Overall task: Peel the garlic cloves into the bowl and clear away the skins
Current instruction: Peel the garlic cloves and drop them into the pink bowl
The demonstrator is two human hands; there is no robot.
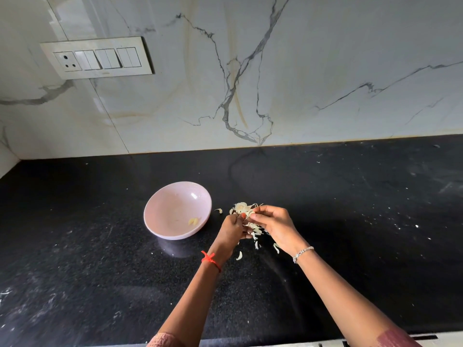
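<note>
A pale pink bowl (165, 209) stands on the black countertop, tilted a little, with two peeled garlic cloves (194, 221) inside near its right wall. Just right of the bowl, my left hand (231, 227) and my right hand (274, 225) meet over a pile of garlic skins (241, 207). Both hands pinch a small clove (246, 216) between their fingertips; it is mostly hidden by the fingers. Loose skins (239, 255) lie scattered on the counter below the hands, and one piece (218, 210) lies beside the bowl.
The black speckled countertop (100, 271) runs wide to both sides and meets a white marble wall (250, 71) behind. A switch panel with a socket (96, 57) is set in the wall at the upper left. The counter's front edge (313, 340) is at the bottom.
</note>
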